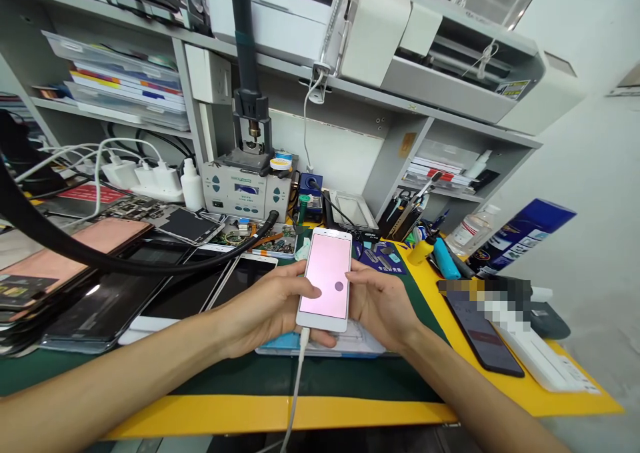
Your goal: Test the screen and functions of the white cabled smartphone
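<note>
A white phone [326, 276] with a lit pink screen is held upright between both hands above the green mat. A dark round dot shows on the right side of its screen. My left hand [275, 299] grips the phone's left side, thumb over the lower left of the screen and fingers passing behind. My right hand [383, 299] holds the right edge, its thumb close to the dot; its other fingers are partly hidden behind the phone. A white cable [299, 373] is plugged into the phone's bottom edge and hangs down over the table's front.
Stacked phones and panels [115, 296] lie left, under a thick black hose [150, 263]. A grey soldering station [245, 189] stands behind. At right are a dark phone [480, 326], a white box [545, 353], a clear bottle [470, 229] and a blue can [525, 236]. Shelves rise behind.
</note>
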The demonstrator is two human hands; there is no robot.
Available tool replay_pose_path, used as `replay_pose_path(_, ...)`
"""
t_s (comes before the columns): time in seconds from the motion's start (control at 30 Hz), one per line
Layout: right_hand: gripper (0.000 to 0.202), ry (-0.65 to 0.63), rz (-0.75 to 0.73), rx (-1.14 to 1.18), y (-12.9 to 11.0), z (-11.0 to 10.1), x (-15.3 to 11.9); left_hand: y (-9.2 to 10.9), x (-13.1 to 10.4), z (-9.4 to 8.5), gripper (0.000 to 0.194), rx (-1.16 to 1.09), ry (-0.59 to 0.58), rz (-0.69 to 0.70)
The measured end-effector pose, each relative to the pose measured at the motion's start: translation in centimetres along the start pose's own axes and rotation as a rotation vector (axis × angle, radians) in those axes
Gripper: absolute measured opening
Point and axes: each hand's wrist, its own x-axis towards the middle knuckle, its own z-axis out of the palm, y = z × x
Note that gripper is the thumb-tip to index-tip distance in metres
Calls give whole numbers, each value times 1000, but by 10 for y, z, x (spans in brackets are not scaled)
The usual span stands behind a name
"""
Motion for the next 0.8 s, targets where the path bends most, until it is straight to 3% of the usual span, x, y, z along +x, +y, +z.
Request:
replay_pose_path(0.27, 52, 60, -22, -129, 1, 3, 1, 0, 0, -3, 42, -71, -80, 24)
replay_pose_path(0.5, 54, 78, -74, -250, 6, -1, 4, 0, -1, -2, 45, -46, -37, 10)
replay_pose_path(0.8, 51, -6, -40, -111, 0, -3, 2, -1, 4, 0, 51, -22, 45, -3)
